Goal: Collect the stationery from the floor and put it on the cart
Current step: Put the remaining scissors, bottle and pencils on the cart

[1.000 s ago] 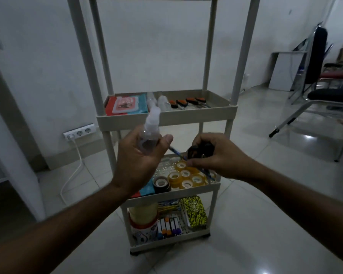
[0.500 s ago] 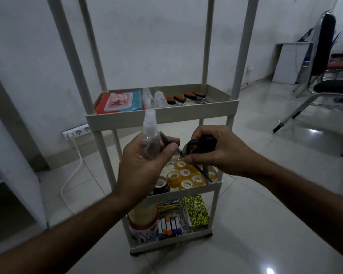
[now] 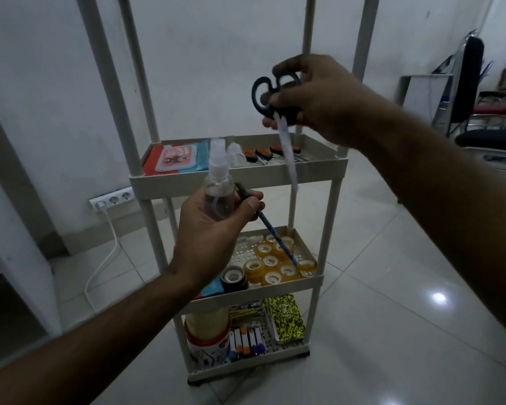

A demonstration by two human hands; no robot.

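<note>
Scissors [image 3: 275, 96] are hanging blades-down from the right hand [image 3: 319, 97] gripping their handles above the cart [image 3: 240, 178]; left hand [image 3: 214, 229] is clasping a bottle [image 3: 218, 185] and pencil [image 3: 270, 235]

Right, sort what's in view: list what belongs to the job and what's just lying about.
Job:
scissors in right hand
spray bottle and pencil in left hand
cart

Lying about:
power strip
chairs
</note>
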